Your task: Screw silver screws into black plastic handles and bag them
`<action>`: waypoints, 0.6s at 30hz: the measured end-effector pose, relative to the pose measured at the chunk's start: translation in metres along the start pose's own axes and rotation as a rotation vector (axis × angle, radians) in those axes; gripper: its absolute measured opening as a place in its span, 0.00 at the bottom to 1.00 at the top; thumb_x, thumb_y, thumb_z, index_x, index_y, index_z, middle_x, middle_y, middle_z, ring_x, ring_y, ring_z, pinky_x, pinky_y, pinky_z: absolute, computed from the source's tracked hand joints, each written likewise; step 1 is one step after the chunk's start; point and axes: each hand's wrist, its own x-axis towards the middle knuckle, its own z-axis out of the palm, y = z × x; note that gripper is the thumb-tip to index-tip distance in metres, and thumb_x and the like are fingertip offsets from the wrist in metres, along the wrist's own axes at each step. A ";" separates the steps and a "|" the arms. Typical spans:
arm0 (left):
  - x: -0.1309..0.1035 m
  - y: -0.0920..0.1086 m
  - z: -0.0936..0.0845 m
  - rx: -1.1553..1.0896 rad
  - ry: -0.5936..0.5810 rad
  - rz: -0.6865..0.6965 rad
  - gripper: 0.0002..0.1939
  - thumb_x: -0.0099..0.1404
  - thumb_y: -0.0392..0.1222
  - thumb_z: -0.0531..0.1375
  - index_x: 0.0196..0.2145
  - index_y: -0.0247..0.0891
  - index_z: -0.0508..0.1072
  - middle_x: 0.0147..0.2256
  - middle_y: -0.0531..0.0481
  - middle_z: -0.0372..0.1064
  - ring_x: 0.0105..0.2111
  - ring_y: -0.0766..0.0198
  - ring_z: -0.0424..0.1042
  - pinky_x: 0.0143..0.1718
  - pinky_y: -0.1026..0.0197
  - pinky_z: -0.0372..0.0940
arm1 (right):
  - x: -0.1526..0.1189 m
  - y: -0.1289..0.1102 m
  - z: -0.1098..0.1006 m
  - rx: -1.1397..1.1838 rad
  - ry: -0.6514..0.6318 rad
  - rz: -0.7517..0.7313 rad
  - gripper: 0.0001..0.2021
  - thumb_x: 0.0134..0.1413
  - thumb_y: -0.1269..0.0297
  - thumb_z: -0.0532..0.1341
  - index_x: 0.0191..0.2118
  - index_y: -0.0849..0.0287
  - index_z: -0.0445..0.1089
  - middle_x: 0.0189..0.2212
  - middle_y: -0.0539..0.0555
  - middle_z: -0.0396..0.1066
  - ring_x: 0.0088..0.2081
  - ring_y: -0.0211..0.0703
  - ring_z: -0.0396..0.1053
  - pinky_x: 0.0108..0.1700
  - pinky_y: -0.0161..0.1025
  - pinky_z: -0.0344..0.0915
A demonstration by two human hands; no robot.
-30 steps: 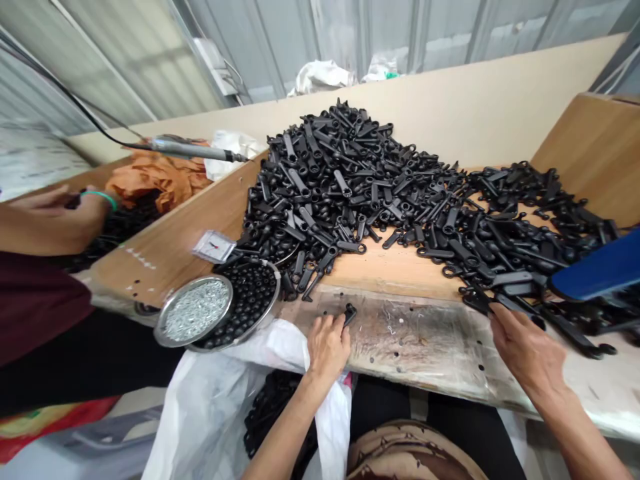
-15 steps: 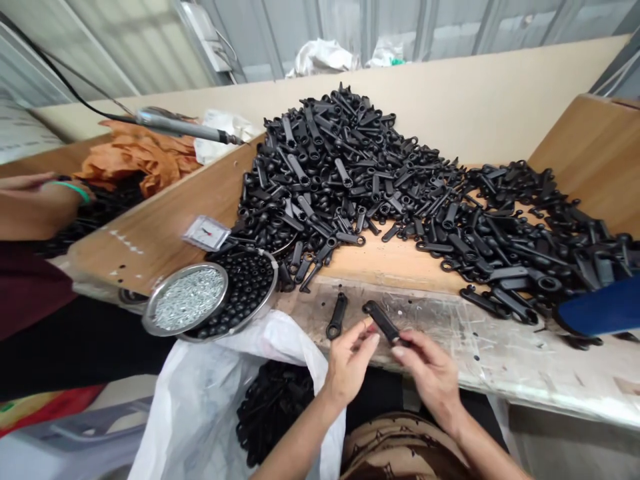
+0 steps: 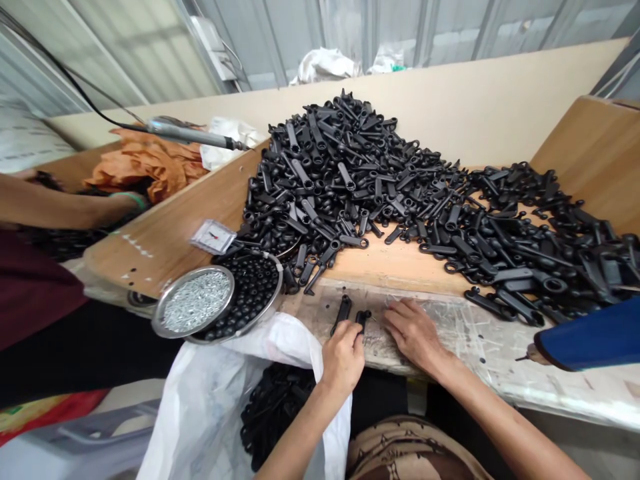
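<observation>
My left hand (image 3: 344, 353) is closed at the table's front edge, its fingers on a short black crank handle (image 3: 361, 320) that lies partly hidden under them. Just left of it another black crank handle (image 3: 343, 310) lies on the worn tabletop, its lower end behind my knuckles. My right hand (image 3: 414, 331) rests palm down on the table to the right, fingers stretched out and holding nothing I can see. A small thin piece, perhaps a screw, sticks out at the top of the first handle.
A heap of black crank handles (image 3: 345, 173) fills the back. At left are a bowl of screws (image 3: 197, 300), a basin of black knobs (image 3: 250, 287) and an open white sack (image 3: 190, 400). A blue power driver (image 3: 590, 333) juts in at right. Another person's arm (image 3: 65, 203) reaches in at left.
The crank handle held between both hands has come down onto the table beside the other one, under my left hand. My right hand has let go and flattened. The blue driver shows more.
</observation>
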 end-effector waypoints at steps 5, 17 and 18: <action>-0.003 0.002 0.002 0.268 0.044 0.119 0.13 0.61 0.35 0.49 0.33 0.36 0.73 0.33 0.45 0.71 0.34 0.58 0.68 0.38 0.56 0.64 | 0.016 -0.010 0.012 -0.140 -0.207 -0.117 0.08 0.57 0.73 0.54 0.32 0.59 0.69 0.32 0.54 0.69 0.39 0.46 0.61 0.40 0.40 0.57; -0.004 -0.021 -0.012 0.519 0.091 0.364 0.15 0.61 0.46 0.54 0.43 0.38 0.72 0.47 0.43 0.67 0.47 0.52 0.63 0.44 0.51 0.60 | 0.028 -0.025 0.012 -0.326 -0.307 -0.309 0.05 0.51 0.78 0.56 0.31 0.64 0.68 0.30 0.58 0.68 0.34 0.49 0.64 0.35 0.43 0.57; -0.002 -0.023 -0.010 0.529 0.109 0.356 0.15 0.61 0.45 0.53 0.43 0.38 0.71 0.46 0.43 0.67 0.46 0.52 0.64 0.42 0.52 0.60 | 0.027 -0.024 0.012 -0.340 -0.306 -0.312 0.05 0.51 0.78 0.56 0.31 0.64 0.67 0.30 0.58 0.68 0.34 0.49 0.64 0.35 0.43 0.57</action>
